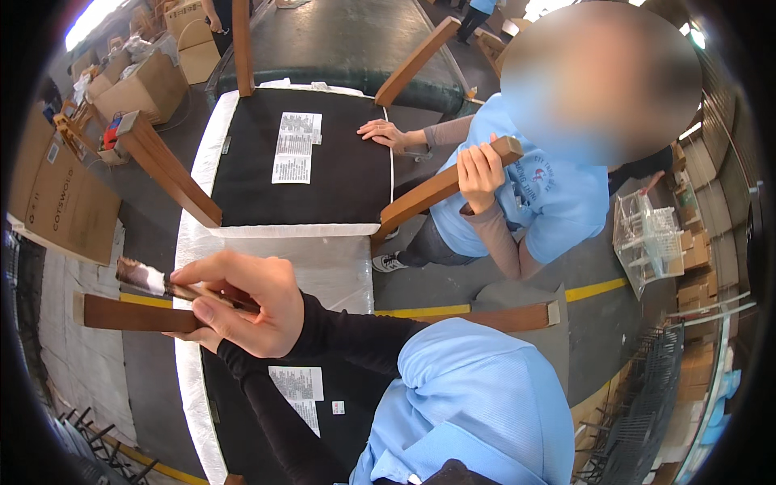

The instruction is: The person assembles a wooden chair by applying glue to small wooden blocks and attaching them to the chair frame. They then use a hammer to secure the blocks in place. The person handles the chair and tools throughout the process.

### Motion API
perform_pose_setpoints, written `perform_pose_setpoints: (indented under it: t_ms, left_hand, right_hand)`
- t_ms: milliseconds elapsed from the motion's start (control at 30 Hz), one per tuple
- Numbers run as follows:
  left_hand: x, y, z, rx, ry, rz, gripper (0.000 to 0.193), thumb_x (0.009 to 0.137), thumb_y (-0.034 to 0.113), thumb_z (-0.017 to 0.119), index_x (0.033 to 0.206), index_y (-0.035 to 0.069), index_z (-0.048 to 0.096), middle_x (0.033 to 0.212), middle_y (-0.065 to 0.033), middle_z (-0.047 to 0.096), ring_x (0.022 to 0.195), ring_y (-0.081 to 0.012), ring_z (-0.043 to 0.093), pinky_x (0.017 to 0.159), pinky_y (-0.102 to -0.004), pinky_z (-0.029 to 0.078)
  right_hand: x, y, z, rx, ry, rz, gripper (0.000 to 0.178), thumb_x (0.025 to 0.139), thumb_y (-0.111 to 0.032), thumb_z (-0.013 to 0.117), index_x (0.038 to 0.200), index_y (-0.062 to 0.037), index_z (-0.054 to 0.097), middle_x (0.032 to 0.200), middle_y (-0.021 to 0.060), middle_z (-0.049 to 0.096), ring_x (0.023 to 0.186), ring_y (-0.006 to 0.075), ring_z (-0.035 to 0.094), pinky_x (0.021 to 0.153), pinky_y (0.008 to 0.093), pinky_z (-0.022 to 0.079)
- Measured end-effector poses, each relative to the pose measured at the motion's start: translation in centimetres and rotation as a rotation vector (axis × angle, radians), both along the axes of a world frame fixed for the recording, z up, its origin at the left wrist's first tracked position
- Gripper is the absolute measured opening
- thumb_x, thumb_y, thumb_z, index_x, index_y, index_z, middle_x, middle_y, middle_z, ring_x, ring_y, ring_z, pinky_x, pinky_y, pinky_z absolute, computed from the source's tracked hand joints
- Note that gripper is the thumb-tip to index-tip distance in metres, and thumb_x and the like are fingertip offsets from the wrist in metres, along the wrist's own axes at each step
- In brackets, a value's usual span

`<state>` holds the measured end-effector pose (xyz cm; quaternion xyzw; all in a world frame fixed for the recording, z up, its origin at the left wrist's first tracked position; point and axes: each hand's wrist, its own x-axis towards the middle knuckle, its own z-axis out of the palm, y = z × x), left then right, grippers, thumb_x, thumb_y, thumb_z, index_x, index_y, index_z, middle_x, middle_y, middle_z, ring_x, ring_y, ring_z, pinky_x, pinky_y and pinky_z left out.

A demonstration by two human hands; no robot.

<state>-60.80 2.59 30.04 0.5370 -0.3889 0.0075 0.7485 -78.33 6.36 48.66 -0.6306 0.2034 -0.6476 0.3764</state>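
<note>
In my right hand (257, 303) is a thin, short-handled brush (144, 276) with a dark tip and a white band. The thumb and fingers pinch its handle, and its tip points left. Below it, a brown wooden leg (121, 313) of the nearer upturned seat (339, 388) sticks out to the left. My left hand (204, 338) is at that leg's inner end, mostly hidden behind my right hand; its grip cannot be made out. This seat has a black underside with white labels and white wrapping at its edge.
Beyond lies a second upturned seat (343, 182) with wooden legs. A co-worker in a light blue shirt (517, 194) grips one leg and rests the other hand on its black underside. Cardboard boxes (69, 190) stand left, a conveyor (339, 40) behind, a clear-wrapped item (647, 234) right.
</note>
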Motion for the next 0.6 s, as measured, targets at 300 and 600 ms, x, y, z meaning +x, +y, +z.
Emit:
perform_pose_setpoints:
  t_ms: [300, 600]
  left_hand:
    - [-1.2, 1.9, 17.7, 0.136, -0.274, 0.294, 0.07, 0.09, 0.03, 0.069, 0.142, -0.001, 0.033, 0.118, -0.0193, 0.056, 0.099, -0.0254, 0.063, 0.081, -0.0364, 0.055]
    - [4.6, -0.1, 3.9, -0.105, -0.694, 0.456, 0.076, 0.096, 0.025, 0.061, 0.15, -0.001, 0.014, 0.128, -0.0248, 0.052, 0.11, -0.0368, 0.06, 0.088, -0.0392, 0.053]
  right_hand:
    - [-0.5, 0.7, 0.3, 0.0, -0.085, 0.002, 0.025, 0.09, -0.01, 0.061, 0.112, 0.0019, 0.063, 0.085, 0.0111, 0.07, 0.06, 0.0105, 0.065, 0.055, 0.0207, 0.046]
    - [-3.6, -0.4, 0.3, 0.01, -0.115, -0.15, 0.024, 0.092, -0.015, 0.061, 0.11, -0.0001, 0.064, 0.087, 0.0098, 0.071, 0.05, 0.0062, 0.053, 0.048, 0.0198, 0.037]
